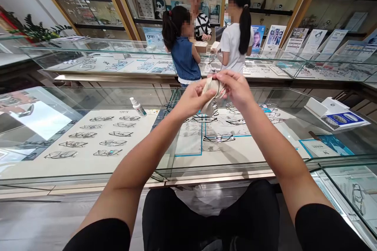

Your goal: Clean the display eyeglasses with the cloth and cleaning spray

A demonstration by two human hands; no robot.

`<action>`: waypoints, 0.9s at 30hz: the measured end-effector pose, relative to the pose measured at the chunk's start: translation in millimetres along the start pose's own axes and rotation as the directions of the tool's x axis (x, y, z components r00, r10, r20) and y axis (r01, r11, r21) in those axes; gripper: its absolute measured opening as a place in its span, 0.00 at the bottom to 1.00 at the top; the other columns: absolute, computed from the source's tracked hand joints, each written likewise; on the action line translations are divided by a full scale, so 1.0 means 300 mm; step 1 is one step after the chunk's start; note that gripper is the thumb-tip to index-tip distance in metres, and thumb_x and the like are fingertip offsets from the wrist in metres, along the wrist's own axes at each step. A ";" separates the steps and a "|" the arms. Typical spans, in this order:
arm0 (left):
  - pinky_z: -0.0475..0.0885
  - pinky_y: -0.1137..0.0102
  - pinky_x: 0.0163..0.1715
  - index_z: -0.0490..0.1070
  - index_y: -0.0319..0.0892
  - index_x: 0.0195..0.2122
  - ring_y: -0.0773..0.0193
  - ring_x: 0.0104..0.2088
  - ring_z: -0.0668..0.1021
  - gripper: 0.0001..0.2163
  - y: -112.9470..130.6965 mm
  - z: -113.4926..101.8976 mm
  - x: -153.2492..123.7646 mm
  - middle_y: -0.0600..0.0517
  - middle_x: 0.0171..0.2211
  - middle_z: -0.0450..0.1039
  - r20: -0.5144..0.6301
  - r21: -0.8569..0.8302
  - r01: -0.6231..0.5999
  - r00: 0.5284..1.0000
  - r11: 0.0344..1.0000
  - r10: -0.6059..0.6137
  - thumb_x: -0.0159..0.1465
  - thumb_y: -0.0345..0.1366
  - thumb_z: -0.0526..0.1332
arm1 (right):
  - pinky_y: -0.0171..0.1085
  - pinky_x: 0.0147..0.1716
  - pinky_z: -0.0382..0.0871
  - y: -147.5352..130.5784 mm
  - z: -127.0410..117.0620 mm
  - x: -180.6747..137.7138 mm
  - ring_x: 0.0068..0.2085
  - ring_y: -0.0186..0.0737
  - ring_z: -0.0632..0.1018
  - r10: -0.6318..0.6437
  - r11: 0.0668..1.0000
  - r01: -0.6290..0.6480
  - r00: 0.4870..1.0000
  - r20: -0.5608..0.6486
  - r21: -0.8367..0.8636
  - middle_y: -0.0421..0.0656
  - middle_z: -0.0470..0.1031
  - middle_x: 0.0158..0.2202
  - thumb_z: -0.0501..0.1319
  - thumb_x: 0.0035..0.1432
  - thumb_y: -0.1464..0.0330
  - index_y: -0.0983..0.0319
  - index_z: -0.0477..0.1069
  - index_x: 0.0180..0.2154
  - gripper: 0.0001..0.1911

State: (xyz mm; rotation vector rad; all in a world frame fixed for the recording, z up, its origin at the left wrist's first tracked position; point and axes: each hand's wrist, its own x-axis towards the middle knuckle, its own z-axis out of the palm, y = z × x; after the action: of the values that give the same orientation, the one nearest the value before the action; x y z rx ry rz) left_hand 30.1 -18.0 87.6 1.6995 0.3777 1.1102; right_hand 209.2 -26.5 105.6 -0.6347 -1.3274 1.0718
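Both my hands are raised over a glass display counter (88, 172) and meet around a beige cleaning cloth (209, 98). My left hand (193, 100) pinches the cloth from the left with closed fingers. My right hand (234, 88) grips its upper part from the right, fingers curled. The cloth seems wrapped round something small, which I cannot make out. Under the glass below lie several eyeglass frames (219, 138).
A small white spray bottle (138, 107) lies on the counter glass left of my hands. White boxes with a blue card (335, 115) sit at the right. Three people (206, 31) stand at a second counter behind. My knees are below the counter edge.
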 end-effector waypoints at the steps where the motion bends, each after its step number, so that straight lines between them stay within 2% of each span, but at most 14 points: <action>1: 0.80 0.67 0.39 0.81 0.38 0.49 0.55 0.39 0.86 0.28 0.036 0.006 0.025 0.45 0.41 0.84 -0.019 -0.010 -0.033 0.999 0.999 0.033 0.58 0.56 0.79 | 0.35 0.21 0.66 -0.038 0.010 0.018 0.28 0.33 0.74 -0.037 0.999 0.037 0.999 -0.003 -0.005 0.42 0.87 0.44 0.79 0.52 0.51 0.58 0.82 0.33 0.18; 5: 0.80 0.67 0.33 0.80 0.40 0.45 0.59 0.32 0.85 0.26 0.121 0.054 0.093 0.48 0.37 0.82 -0.112 -0.049 -0.138 0.985 0.989 0.132 0.58 0.55 0.80 | 0.37 0.30 0.79 -0.139 0.052 0.044 0.37 0.38 0.81 -0.104 0.994 0.103 0.994 -0.022 -0.033 0.41 0.86 0.50 0.77 0.56 0.50 0.56 0.79 0.37 0.19; 8: 0.76 0.71 0.26 0.79 0.43 0.48 0.63 0.27 0.82 0.24 0.115 0.083 0.108 0.53 0.30 0.79 -0.188 -0.039 -0.188 0.966 0.981 0.178 0.64 0.58 0.74 | 0.38 0.30 0.80 -0.153 0.073 0.029 0.38 0.40 0.83 -0.138 0.990 0.138 0.990 -0.017 -0.026 0.40 0.84 0.44 0.77 0.57 0.49 0.55 0.77 0.37 0.20; 11: 0.73 0.72 0.24 0.78 0.44 0.50 0.62 0.28 0.83 0.22 0.094 0.080 0.107 0.54 0.27 0.75 -0.259 -0.035 -0.190 0.950 0.981 0.174 0.70 0.59 0.68 | 0.38 0.28 0.79 -0.137 0.075 0.020 0.37 0.41 0.83 -0.144 0.989 0.144 0.990 -0.009 -0.020 0.40 0.80 0.37 0.76 0.58 0.49 0.54 0.77 0.38 0.19; 13: 0.75 0.71 0.27 0.79 0.44 0.48 0.59 0.32 0.84 0.22 0.094 0.057 0.103 0.53 0.28 0.75 -0.240 -0.025 -0.151 0.960 0.988 0.141 0.71 0.58 0.67 | 0.38 0.29 0.79 -0.125 0.067 0.024 0.37 0.40 0.83 -0.132 0.991 0.132 0.991 -0.017 -0.022 0.39 0.79 0.36 0.76 0.58 0.50 0.54 0.77 0.38 0.18; 18: 0.79 0.66 0.35 0.80 0.40 0.41 0.53 0.41 0.85 0.24 0.143 -0.022 0.084 0.48 0.36 0.80 -0.003 0.028 -0.058 0.998 0.998 0.058 0.62 0.59 0.75 | 0.36 0.29 0.77 -0.116 0.041 0.046 0.38 0.39 0.82 -0.079 0.996 0.078 0.997 -0.008 -0.033 0.40 0.81 0.40 0.75 0.59 0.53 0.56 0.77 0.38 0.16; 20: 0.79 0.66 0.37 0.80 0.39 0.42 0.51 0.42 0.85 0.25 0.158 -0.032 0.076 0.46 0.38 0.81 0.036 0.015 -0.030 0.999 0.999 0.030 0.60 0.57 0.78 | 0.36 0.28 0.76 -0.118 0.039 0.047 0.38 0.39 0.82 -0.079 0.997 0.079 0.997 -0.007 -0.026 0.41 0.83 0.43 0.75 0.59 0.53 0.57 0.78 0.38 0.15; 23: 0.81 0.64 0.36 0.81 0.40 0.45 0.51 0.41 0.87 0.24 0.152 -0.014 0.071 0.48 0.37 0.80 0.010 -0.016 -0.017 1.000 1.000 0.017 0.59 0.54 0.79 | 0.36 0.26 0.75 -0.120 0.047 0.041 0.36 0.37 0.81 -0.097 0.995 0.097 0.995 0.003 -0.011 0.42 0.84 0.46 0.75 0.59 0.54 0.57 0.79 0.38 0.15; 27: 0.79 0.66 0.30 0.79 0.41 0.51 0.55 0.33 0.86 0.22 0.102 0.021 0.085 0.51 0.31 0.77 -0.154 -0.053 -0.051 0.987 0.997 0.042 0.65 0.52 0.75 | 0.36 0.27 0.77 -0.114 0.058 0.033 0.35 0.37 0.81 -0.074 0.997 0.075 0.997 0.028 -0.023 0.41 0.82 0.43 0.76 0.59 0.52 0.56 0.80 0.38 0.17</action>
State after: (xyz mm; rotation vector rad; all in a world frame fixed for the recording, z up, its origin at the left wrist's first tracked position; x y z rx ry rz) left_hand 40.9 -16.9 126.4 1.5854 0.4009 1.2785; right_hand 200.1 -35.4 143.2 -0.5853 -1.3787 1.0088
